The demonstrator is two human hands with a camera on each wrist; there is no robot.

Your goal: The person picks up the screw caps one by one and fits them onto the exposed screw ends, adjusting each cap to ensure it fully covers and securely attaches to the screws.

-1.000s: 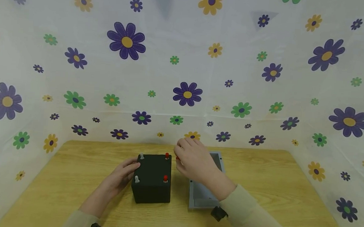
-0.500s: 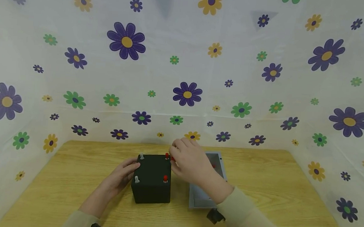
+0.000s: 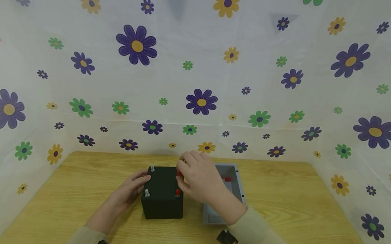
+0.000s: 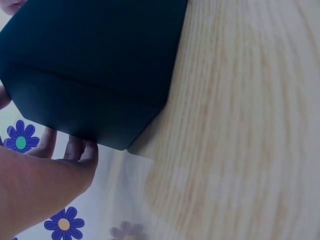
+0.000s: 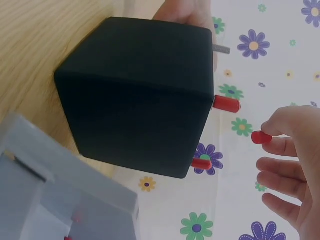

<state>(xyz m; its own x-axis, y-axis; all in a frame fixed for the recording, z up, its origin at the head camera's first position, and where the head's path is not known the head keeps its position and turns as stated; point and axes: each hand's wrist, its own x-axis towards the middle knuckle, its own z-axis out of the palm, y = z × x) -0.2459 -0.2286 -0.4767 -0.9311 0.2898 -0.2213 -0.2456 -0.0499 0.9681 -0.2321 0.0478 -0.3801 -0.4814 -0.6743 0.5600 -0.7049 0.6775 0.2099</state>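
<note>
A black box (image 3: 161, 205) stands on the table with a metal post near each top corner in the head view. Bare posts (image 3: 146, 193) show on its left side; a red cap (image 3: 178, 192) covers the near right one. My left hand (image 3: 130, 190) holds the box's left side, thumb at the top edge. Above the far right corner, my right hand (image 3: 200, 175) pinches a small red cap (image 5: 261, 137) between thumb and forefinger. In the right wrist view that cap is apart from the box, and two capped posts (image 5: 226, 104) stick out from its top.
A grey open tray (image 3: 211, 219) sits right of the box, partly under my right forearm. Inside lies another red cap (image 3: 228, 179). The wooden table (image 3: 277, 200) ends at a white flowered cloth (image 3: 171, 84) behind and at the sides.
My right hand has moved left with the pinched red cap, from beside the tray to over the box's far right corner. The left hand and the box have stayed in place.
</note>
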